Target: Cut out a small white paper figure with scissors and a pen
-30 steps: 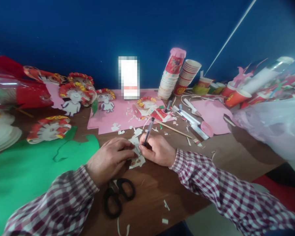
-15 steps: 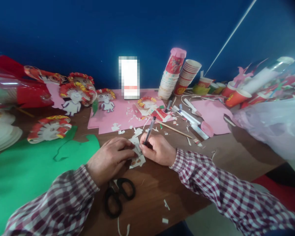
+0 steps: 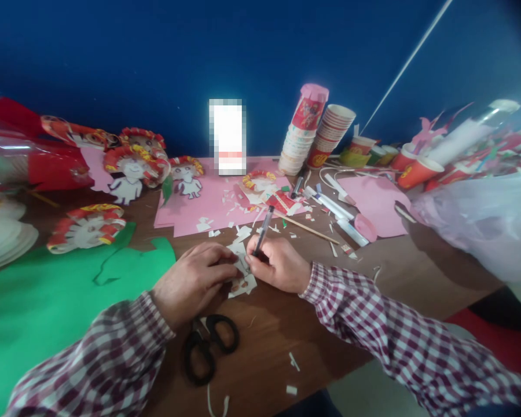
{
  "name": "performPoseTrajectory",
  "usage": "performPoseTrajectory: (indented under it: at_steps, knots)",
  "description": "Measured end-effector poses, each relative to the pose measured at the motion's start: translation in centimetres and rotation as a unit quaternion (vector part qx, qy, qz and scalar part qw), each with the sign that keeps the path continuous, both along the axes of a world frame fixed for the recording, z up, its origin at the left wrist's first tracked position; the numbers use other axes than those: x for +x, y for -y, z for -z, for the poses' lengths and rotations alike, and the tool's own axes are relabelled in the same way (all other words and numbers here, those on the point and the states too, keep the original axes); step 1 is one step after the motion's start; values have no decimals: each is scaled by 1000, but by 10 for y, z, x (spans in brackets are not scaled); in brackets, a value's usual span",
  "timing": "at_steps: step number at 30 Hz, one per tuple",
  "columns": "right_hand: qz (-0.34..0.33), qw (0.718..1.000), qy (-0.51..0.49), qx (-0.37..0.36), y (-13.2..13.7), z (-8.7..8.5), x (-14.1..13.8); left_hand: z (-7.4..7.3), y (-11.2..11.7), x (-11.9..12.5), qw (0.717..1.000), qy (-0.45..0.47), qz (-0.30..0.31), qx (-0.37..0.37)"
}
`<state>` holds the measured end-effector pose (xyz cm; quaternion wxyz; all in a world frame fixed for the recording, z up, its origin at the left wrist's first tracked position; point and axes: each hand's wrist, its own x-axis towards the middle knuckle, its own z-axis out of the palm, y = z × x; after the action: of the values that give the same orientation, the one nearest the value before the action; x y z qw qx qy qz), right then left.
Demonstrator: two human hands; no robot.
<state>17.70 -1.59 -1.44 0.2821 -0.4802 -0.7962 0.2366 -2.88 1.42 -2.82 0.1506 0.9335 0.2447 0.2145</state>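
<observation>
My right hand (image 3: 280, 262) is closed around a black pen (image 3: 264, 227), which tilts up and to the right. Its fingertips rest at the right side of a small piece of white paper (image 3: 243, 285) with drawn lines and brown spots. From the left, my left hand (image 3: 195, 275) holds that paper down on the table, its bent fingers close together over the left edge. The hand hides part of the drawing, and the pen's tip is hard to make out. Black-handled scissors (image 3: 211, 347) lie just below my left hand, with their blades partly under it.
Green paper (image 3: 69, 307) covers the table's left side. Paper scraps, a wooden stick (image 3: 308, 229) and pink sheets (image 3: 200, 211) lie beyond my hands. Stacked paper cups (image 3: 296, 145) stand by the blue wall. Ring-shaped crafts (image 3: 87, 227) sit left, and a plastic bag (image 3: 481, 217) bulges at right.
</observation>
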Motion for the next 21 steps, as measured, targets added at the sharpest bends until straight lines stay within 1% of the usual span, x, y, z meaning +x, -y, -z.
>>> performPoseTrajectory:
  at_steps: [6, 14, 21]
  knots:
    - [2, 1000, 10, -6, 0, 1, 0, 0, 0, -1, 1000, 1, 0, 3]
    - [1, 1000, -4, -3, 0, 2, 0, 1, 0, 0, 1000, -3, 2, -8]
    - [22, 997, -74, -13, -3, 0, 4, -2, -1, -1, 1000, -15, 11, -14]
